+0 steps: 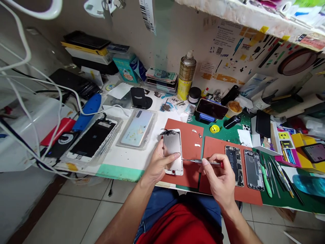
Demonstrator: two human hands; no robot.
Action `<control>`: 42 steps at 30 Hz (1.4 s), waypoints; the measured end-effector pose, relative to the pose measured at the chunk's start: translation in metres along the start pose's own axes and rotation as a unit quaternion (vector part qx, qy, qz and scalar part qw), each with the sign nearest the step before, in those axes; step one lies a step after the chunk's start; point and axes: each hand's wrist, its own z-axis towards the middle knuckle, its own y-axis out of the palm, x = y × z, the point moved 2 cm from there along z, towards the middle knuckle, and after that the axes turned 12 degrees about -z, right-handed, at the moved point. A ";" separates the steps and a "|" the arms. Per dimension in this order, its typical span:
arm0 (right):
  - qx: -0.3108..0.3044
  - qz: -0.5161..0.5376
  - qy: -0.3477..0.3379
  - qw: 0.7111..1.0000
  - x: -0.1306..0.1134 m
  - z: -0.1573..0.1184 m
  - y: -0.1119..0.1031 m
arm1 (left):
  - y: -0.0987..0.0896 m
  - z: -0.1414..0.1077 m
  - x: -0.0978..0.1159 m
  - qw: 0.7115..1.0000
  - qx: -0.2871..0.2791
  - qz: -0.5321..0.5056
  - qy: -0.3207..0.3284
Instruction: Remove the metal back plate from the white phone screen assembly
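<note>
My left hand (160,159) is closed around a phone screen assembly (173,145), its metal-backed side up and dark flex cables at the top end. The thumb lies across its lower part. In my right hand (220,176) is a thin screwdriver (196,161) with a red end, gripped between thumb and fingers. Its tip meets or nearly meets the assembly's right edge; I cannot tell which. Beneath is a reddish-brown mat (190,173). Right of my right hand lie an opened phone body (235,166) with its circuit board showing and a second phone housing (254,169).
Tweezers and picks (275,176) lie at the right. A wrapped phone (138,128) and a loose screen (93,139) are on the left. Behind stand a spray can (186,74) and a propped phone (212,108). White cables (59,91) hang at the left; a shelf (243,15) overhangs.
</note>
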 end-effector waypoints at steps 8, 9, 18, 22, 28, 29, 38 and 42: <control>0.029 -0.026 0.024 0.999 0.014 0.003 -0.003 | 0.001 -0.003 -0.001 1.000 0.003 -0.023 -0.003; 0.031 -0.027 0.025 0.999 0.015 0.003 -0.003 | 0.001 -0.003 -0.002 1.000 0.002 -0.026 -0.004; 0.030 -0.027 0.019 0.999 0.020 0.002 -0.003 | 0.000 -0.004 -0.005 0.998 -0.021 -0.053 -0.004; 0.041 -0.024 0.019 0.999 0.020 0.002 -0.002 | -0.001 -0.004 -0.005 0.999 -0.022 -0.042 0.001; 0.041 -0.023 0.034 0.998 0.024 0.001 0.000 | -0.002 -0.004 -0.004 0.999 -0.019 -0.037 0.005; 0.041 -0.023 0.035 0.998 0.025 0.001 0.000 | -0.002 -0.003 -0.004 0.999 -0.018 -0.036 0.003; 0.035 -0.007 0.032 0.999 0.028 -0.002 -0.001 | -0.001 -0.003 -0.004 0.999 -0.019 -0.033 0.000; 0.040 -0.010 0.020 0.999 0.028 -0.001 -0.001 | 0.000 -0.004 -0.003 0.999 -0.016 -0.033 0.000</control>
